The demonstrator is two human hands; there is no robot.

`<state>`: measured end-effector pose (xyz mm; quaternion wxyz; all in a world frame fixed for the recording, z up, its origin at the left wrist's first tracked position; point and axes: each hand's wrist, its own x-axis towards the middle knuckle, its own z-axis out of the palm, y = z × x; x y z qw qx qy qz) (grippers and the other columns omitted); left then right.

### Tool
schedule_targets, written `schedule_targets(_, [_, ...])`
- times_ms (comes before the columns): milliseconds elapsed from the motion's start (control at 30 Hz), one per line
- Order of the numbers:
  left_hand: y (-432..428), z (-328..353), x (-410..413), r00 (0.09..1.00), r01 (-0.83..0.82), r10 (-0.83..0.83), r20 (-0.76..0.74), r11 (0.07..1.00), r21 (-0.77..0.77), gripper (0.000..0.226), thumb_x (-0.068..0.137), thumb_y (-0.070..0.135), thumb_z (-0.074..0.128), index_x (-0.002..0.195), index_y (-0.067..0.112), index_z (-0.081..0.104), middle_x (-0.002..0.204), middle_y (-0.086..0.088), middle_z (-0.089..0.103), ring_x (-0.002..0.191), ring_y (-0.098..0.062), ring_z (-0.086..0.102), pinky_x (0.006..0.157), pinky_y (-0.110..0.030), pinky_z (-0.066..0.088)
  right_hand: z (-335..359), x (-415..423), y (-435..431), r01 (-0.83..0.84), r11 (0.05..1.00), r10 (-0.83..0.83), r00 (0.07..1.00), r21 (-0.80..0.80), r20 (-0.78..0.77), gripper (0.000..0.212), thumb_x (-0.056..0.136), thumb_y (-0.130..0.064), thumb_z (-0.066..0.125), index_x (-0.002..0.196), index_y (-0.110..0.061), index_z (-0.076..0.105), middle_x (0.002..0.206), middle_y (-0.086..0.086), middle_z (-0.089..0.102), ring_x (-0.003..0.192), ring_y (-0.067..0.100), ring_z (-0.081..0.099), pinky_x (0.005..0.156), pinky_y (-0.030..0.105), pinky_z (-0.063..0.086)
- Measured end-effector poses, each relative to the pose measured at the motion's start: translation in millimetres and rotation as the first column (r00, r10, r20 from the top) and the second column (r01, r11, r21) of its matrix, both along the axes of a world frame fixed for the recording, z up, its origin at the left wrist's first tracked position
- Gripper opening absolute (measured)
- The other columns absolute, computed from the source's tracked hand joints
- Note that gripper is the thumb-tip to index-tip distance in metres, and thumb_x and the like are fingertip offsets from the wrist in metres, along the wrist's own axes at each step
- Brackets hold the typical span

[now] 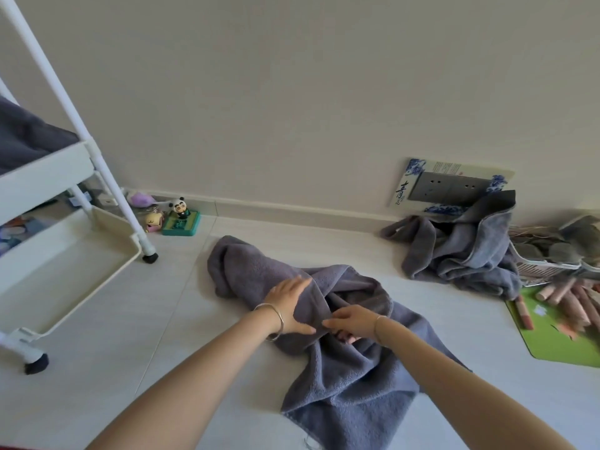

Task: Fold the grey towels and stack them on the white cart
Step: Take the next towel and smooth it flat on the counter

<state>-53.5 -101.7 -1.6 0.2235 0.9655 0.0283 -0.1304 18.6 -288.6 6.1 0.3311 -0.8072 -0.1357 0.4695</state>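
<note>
The white cart (48, 177) stands at the left, with grey cloth, likely a folded towel, already on its upper tray. A crumpled grey towel (344, 368) sprawls on the floor tiles in front of the person, and a heap of more grey towels (461, 251) lies against the wall by a socket plate (454, 188). The left hand (287, 303) presses flat on the bunched middle, fingers straight. The right hand (349, 323) pinches a fold just beside it, its grip closed on cloth. The towel looks thick, soft and limp, so it will sag; corners and hems seem the best hold.
</note>
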Motion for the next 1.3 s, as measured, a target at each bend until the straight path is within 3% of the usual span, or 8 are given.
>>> schedule_targets(133, [-11, -8, -2, 0.997, 0.046, -0.041, -0.061, 0.996, 0.077, 0.116, 0.067, 0.064, 0.07, 0.151, 0.023, 0.001, 0.158, -0.003, 0.002, 0.145, -0.024, 0.003, 0.117, -0.036, 0.008, -4, -8, 4, 0.065, 0.992, -0.075, 0.994, 0.112, 0.085, 0.011, 0.091, -0.025, 0.061, 0.087, -0.015, 0.064, 0.066, -0.003, 0.054, 0.06, 0.01, 0.048, 0.064, 0.023, 0.044])
schedule_targets(300, [-12, -2, -11, 0.975, -0.2, 0.22, 0.016, 0.913, -0.356, 0.081, 0.077, 0.046, 0.07, 0.144, 0.019, 0.034, 0.14, -0.002, 0.048, 0.131, -0.018, 0.043, 0.105, -0.026, 0.035, 4, -10, 19, 0.274, 0.832, -0.186, 0.957, 0.482, -0.222, 0.011, 0.094, -0.026, 0.055, 0.092, -0.017, 0.062, 0.098, -0.003, 0.066, 0.1, 0.014, 0.057, 0.102, 0.035, 0.037])
schedule_targets(367, [-2, 4, -16, 0.878, -0.393, 0.474, 0.069, 0.795, -0.462, 0.034, 0.089, 0.043, 0.057, 0.103, 0.014, 0.066, 0.1, -0.006, 0.069, 0.1, -0.022, 0.062, 0.082, -0.027, 0.045, 9, -10, 25, 0.237, 0.842, -0.182, 0.97, 0.484, -0.159, 0.019, 0.096, -0.03, 0.051, 0.098, -0.02, 0.067, 0.106, -0.007, 0.069, 0.108, 0.008, 0.059, 0.102, 0.027, 0.038])
schedule_targets(467, [29, 20, -31, 0.58, -0.651, 0.812, 0.062, 0.507, -0.565, 0.051, 0.097, 0.038, 0.045, 0.053, 0.01, 0.044, 0.062, -0.011, 0.054, 0.065, -0.025, 0.051, 0.062, -0.029, 0.033, 7, -1, 31, 0.152, 0.901, -0.236, 0.958, 0.406, 0.165, 0.015, 0.094, -0.031, 0.055, 0.099, -0.023, 0.066, 0.107, -0.004, 0.068, 0.107, 0.012, 0.059, 0.1, 0.029, 0.043])
schedule_targets(633, [104, 9, -74, 0.123, -0.788, 0.992, 0.01, 0.104, -0.607, 0.055, 0.1, 0.031, 0.038, 0.084, -0.016, 0.06, 0.092, -0.036, 0.06, 0.088, -0.046, 0.057, 0.068, -0.037, 0.035, -18, 11, 45, -0.023, 0.984, -0.084, 0.818, 0.178, 0.57, 0.048, 0.082, -0.032, 0.07, 0.125, -0.024, 0.051, 0.133, 0.002, 0.049, 0.128, 0.02, 0.04, 0.11, 0.041, 0.032])
schedule_targets(833, [135, -31, -125, 0.025, -0.869, 0.996, -0.087, -0.021, -0.494, 0.04, 0.095, 0.019, 0.051, 0.119, -0.014, 0.048, 0.118, -0.034, 0.056, 0.108, -0.046, 0.053, 0.087, -0.042, 0.039, -21, 14, 60, -0.183, 0.976, 0.213, 0.665, -0.121, 0.716, 0.083, 0.077, -0.047, 0.07, 0.145, -0.033, 0.024, 0.155, 0.002, 0.016, 0.144, 0.025, 0.007, 0.118, 0.044, 0.009])
schedule_targets(1100, [87, -33, -85, 0.704, -0.424, 0.393, 0.591, 0.901, -0.094, 0.052, 0.082, 0.05, 0.052, 0.12, 0.014, 0.059, 0.117, -0.003, 0.061, 0.106, -0.02, 0.048, 0.091, -0.032, 0.039, -25, 20, 83, -0.143, 0.98, 0.198, 0.679, -0.137, 0.706, 0.087, 0.078, -0.052, 0.068, 0.147, -0.032, 0.019, 0.157, 0.0, 0.016, 0.146, 0.025, 0.005, 0.118, 0.043, 0.003])
schedule_targets(1300, [31, -27, -30, 0.959, -0.2, 0.112, 0.259, 0.917, 0.345, 0.065, 0.082, 0.057, 0.054, 0.13, 0.014, 0.049, 0.115, -0.004, 0.061, 0.107, -0.023, 0.053, 0.093, -0.032, 0.04, -29, 33, 73, -0.226, 0.958, 0.287, 0.673, -0.18, 0.682, 0.082, 0.077, -0.055, 0.067, 0.145, -0.037, 0.025, 0.156, -0.003, 0.018, 0.146, 0.022, 0.005, 0.119, 0.042, 0.003])
